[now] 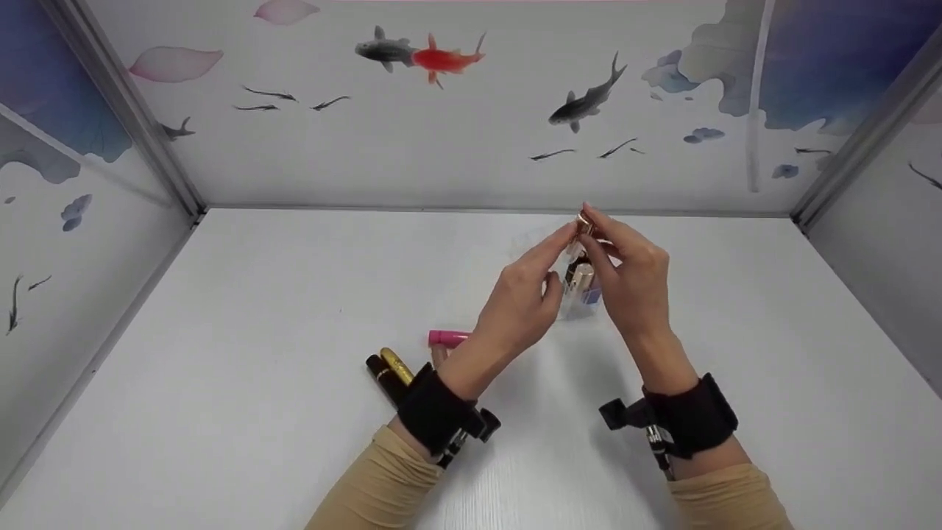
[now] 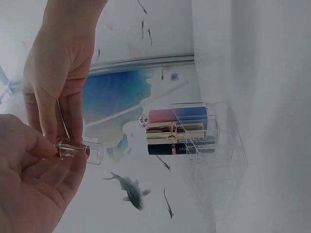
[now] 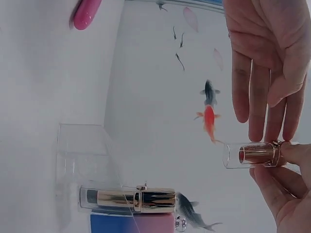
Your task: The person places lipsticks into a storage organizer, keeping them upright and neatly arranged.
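A gold lipstick (image 3: 260, 155) with a clear lower end is held upright, its clear end pointing down. My right hand (image 1: 636, 283) pinches it with thumb and fingers. Several straight fingers of my left hand (image 1: 519, 302) reach its side, the left thumb standing apart from it. Just below is a clear plastic organizer (image 3: 80, 138) holding a gold lipstick (image 2: 163, 135), a pink-and-blue lipstick (image 2: 167, 115) with a jewelled knob, and a black lipstick (image 2: 161, 148) with a gold band.
On the white table (image 1: 257, 309), a pink tube (image 1: 446, 338) lies partly behind my left forearm. Closer lie a yellow-gold tube (image 1: 397, 362) and a black tube (image 1: 384, 377). A wall panel (image 1: 456, 147) with painted fish rises along the back edge, with side panels left and right.
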Action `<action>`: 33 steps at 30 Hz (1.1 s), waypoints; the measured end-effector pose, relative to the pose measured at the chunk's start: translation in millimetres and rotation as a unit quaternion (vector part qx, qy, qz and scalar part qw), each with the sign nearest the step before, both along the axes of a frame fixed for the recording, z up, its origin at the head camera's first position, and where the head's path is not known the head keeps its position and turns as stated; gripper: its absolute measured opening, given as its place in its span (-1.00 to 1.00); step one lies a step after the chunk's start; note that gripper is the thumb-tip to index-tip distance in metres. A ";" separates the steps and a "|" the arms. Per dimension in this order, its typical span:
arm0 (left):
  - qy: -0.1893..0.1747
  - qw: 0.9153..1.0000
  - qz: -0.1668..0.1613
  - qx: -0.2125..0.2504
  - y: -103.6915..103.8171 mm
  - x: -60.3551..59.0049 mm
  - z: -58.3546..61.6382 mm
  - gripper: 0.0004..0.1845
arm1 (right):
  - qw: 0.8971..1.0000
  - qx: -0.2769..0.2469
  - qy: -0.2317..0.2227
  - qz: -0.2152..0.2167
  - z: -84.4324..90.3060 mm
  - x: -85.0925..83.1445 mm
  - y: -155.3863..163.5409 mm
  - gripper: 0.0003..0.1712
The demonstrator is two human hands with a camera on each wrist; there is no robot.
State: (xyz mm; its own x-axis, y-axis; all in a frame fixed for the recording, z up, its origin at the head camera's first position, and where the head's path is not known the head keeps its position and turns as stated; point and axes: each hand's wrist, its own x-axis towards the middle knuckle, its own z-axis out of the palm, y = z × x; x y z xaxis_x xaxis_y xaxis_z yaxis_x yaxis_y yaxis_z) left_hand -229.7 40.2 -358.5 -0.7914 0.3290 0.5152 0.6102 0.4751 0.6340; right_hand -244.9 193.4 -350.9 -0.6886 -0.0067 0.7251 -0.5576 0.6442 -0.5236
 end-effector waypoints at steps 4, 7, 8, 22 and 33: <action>-0.019 0.999 0.007 -0.044 4.5 -3.7 -1.2 -0.32 | 1.000 -0.013 0.003 -0.007 -5.8 -8.9 -0.9 -0.62; -0.045 0.998 -0.001 -0.044 8.5 -8.6 -3.5 -0.27 | 1.000 -0.028 0.004 -0.010 -10.7 -16.3 -0.1 -0.64; -0.055 0.998 -0.005 -0.038 9.9 -10.6 -4.4 -0.25 | 0.999 -0.029 0.005 -0.013 -12.0 -18.5 0.2 -0.64; -0.145 0.989 -0.009 -0.022 13.1 -27.7 -19.9 -0.12 | 0.998 0.044 -0.004 -0.046 -28.9 -33.2 1.9 -0.67; -0.157 0.987 -0.022 -0.032 8.6 -41.0 -35.6 -0.10 | 0.990 0.115 -0.076 -0.022 -29.6 -33.0 6.8 -0.60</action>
State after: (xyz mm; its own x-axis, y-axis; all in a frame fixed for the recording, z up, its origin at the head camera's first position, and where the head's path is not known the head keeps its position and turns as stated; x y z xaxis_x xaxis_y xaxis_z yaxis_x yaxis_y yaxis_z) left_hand -270.7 48.8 -394.1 -0.8929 0.3907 0.2236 0.4091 0.4967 0.7655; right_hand -278.0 200.2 -380.5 -0.7926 -0.1275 0.5963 -0.4528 0.7780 -0.4355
